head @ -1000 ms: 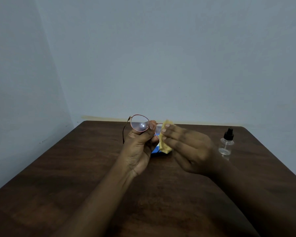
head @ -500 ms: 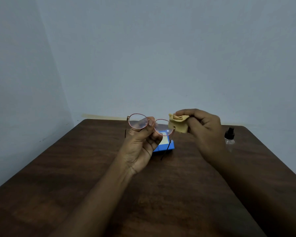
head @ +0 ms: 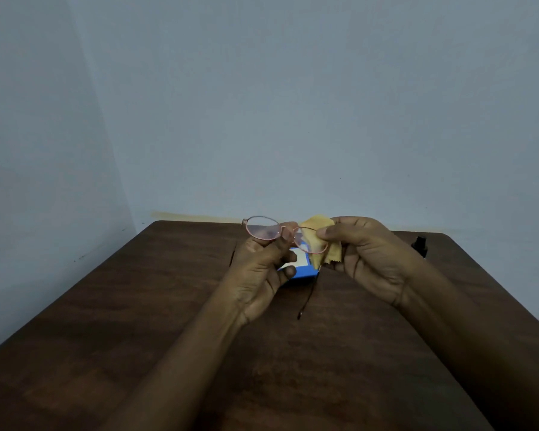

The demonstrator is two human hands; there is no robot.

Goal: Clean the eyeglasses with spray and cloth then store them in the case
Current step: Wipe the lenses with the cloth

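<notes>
My left hand (head: pixel 259 272) pinches the round pink-rimmed eyeglasses (head: pixel 263 230) at the bridge and holds them up above the table. My right hand (head: pixel 371 253) pinches a yellow cloth (head: pixel 316 244) against the right lens, thumb on the near side. One thin temple arm hangs down below the lens. A blue and white case (head: pixel 302 269) lies on the table behind my left hand, partly hidden. The spray bottle (head: pixel 420 245) stands at the far right, mostly hidden by my right hand.
A dark wooden table (head: pixel 137 306) fills the lower view and meets two pale blue walls in a corner at the far left. Its right edge runs close to the bottle.
My right hand has brought the cloth back onto the right lens after lifting it away to the right. My left hand still holds the glasses in about the same place.
</notes>
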